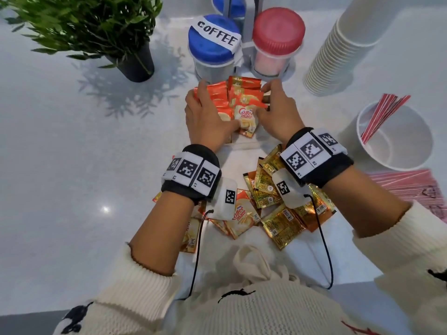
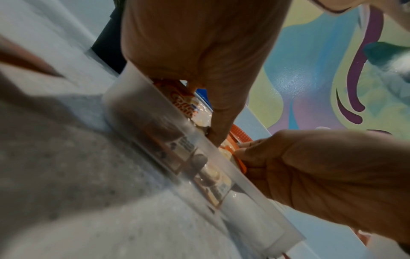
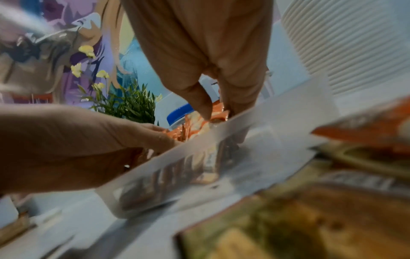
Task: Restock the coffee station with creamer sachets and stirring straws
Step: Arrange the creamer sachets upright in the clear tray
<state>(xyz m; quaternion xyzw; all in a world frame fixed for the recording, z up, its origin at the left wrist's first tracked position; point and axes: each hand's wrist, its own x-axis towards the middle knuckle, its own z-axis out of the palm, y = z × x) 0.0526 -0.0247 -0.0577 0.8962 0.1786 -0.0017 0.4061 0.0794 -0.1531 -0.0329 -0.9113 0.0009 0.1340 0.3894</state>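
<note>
A bunch of orange creamer sachets [image 1: 242, 102] stands upright in a clear plastic box [image 2: 155, 122] in front of the coffee jar. My left hand [image 1: 205, 112] grips the bunch from the left, fingers reaching down into the box [image 3: 244, 126]. My right hand [image 1: 273, 105] pinches the sachets from the right. More loose sachets [image 1: 266, 209] lie on the counter under my wrists. Red stirring straws [image 1: 384, 114] lean in a white cup [image 1: 411, 151] at the right. A flat pack of red straws [image 1: 416, 187] lies beside the cup.
A blue-lidded jar marked COFFEE [image 1: 214, 42] and a red-lidded jar [image 1: 278, 32] stand just behind the box. A leaning stack of paper cups [image 1: 338, 52] is at the back right, a potted plant [image 1: 96, 27] at the back left.
</note>
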